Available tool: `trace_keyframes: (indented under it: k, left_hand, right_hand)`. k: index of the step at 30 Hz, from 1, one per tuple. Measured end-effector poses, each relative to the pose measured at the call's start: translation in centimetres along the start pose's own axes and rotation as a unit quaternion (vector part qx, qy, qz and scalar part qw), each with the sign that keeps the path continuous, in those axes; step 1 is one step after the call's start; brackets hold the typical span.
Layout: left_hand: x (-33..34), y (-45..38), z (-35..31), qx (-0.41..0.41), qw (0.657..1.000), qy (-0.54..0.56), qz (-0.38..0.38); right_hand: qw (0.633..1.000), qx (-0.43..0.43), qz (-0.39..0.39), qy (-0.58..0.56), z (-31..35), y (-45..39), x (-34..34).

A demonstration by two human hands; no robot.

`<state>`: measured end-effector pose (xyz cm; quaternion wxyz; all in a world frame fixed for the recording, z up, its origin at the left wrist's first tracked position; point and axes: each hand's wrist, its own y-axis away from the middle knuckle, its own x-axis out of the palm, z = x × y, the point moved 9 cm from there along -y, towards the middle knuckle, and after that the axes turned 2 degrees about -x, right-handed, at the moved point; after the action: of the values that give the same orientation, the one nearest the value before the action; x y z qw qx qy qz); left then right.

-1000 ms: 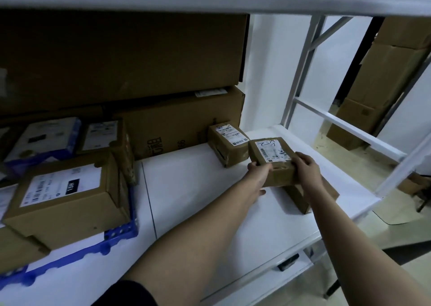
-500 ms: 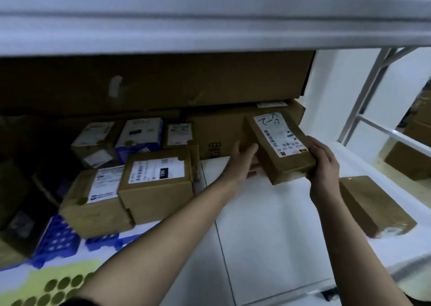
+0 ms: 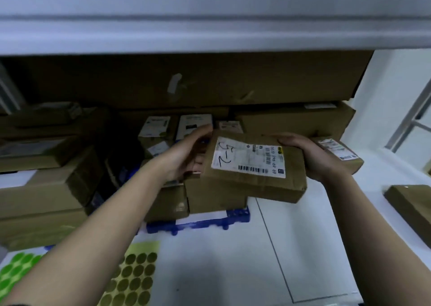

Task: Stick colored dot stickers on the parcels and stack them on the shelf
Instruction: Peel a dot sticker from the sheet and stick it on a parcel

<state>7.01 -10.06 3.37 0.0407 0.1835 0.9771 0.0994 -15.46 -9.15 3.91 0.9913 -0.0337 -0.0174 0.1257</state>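
I hold a flat brown parcel (image 3: 254, 179) with a white shipping label between both hands, above the white shelf surface (image 3: 233, 259). My left hand (image 3: 186, 154) grips its left end and my right hand (image 3: 310, 156) grips its right end. It hovers over a stack of small brown parcels (image 3: 210, 198) that rest on a blue plastic tray (image 3: 198, 224). Two sheets of dot stickers lie at the near left: a yellow sheet (image 3: 135, 277) and a green sheet (image 3: 16, 270), partly hidden by my left forearm.
Large cardboard cartons (image 3: 186, 81) fill the back of the shelf, under the white upper shelf board (image 3: 210, 14). More labelled parcels (image 3: 338, 151) sit behind my right hand, and another brown parcel (image 3: 412, 207) lies at the right edge. Boxes are piled at the left (image 3: 42, 189).
Both hands carried the parcel from the right side of the shelf to the left, and turned it so the label lies lengthwise. The view swung left and down, so the sticker sheets show.
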Motion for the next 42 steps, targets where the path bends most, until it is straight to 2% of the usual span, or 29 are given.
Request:
trace_keyframes:
  k: [5, 9, 12, 16, 18, 21, 23, 26, 28, 33, 37, 42]
  left_hand:
    - [-1.5, 2.2, 0.6, -0.049, 0.995, -0.059, 0.068]
    - [-2.2, 3.2, 1.1, -0.07, 0.987, -0.104, 0.101]
    - [-3.7, 3.1, 1.5, -0.055, 0.989, -0.113, 0.075]
    - [-5.7, 3.2, 2.4, -0.02, 0.997, -0.062, -0.03]
    - [-6.2, 3.3, 3.1, 0.0, 0.995, -0.003, -0.099]
    - [-5.2, 3.5, 3.6, 0.049, 0.979, 0.081, -0.18]
    - [-3.2, 4.0, 3.6, 0.082, 0.967, 0.12, -0.209]
    - [-0.4, 4.6, 4.2, 0.097, 0.959, 0.149, -0.22]
    - [0.5, 4.8, 4.7, 0.089, 0.961, 0.146, -0.216]
    - [0.5, 4.9, 4.6, 0.046, 0.982, 0.096, -0.156]
    - [-0.8, 5.3, 3.5, 0.069, 0.98, 0.113, -0.149]
    - [-1.6, 7.8, 2.0, 0.134, 0.969, 0.135, -0.159]
  right_hand:
    - [0.992, 0.073, 0.102, 0.022, -0.1, -2.2, 5.0]
    - [0.984, 0.118, 0.128, 0.026, -0.5, -3.3, 7.3]
    - [0.987, 0.123, 0.095, 0.043, -1.3, -4.3, 7.2]
    - [0.994, 0.076, -0.067, -0.033, -2.4, -4.5, 4.2]
    - [0.99, 0.053, -0.116, -0.063, -3.1, -3.7, 4.0]
    - [0.985, 0.03, -0.153, -0.078, -4.5, -2.6, 5.7]
    - [0.981, 0.029, -0.147, -0.124, -5.5, -2.5, 7.5]
    - [0.974, 0.031, -0.147, -0.172, -6.0, -2.5, 9.0]
    - [0.975, 0.012, -0.16, -0.155, -5.4, -2.6, 8.6]
    - [0.98, 0.057, -0.131, -0.136, -5.0, -1.7, 8.0]
    - [0.988, 0.06, -0.072, -0.126, -4.0, -0.1, 10.9]
    - [0.989, 0.008, -0.094, -0.117, -2.5, 2.2, 13.0]
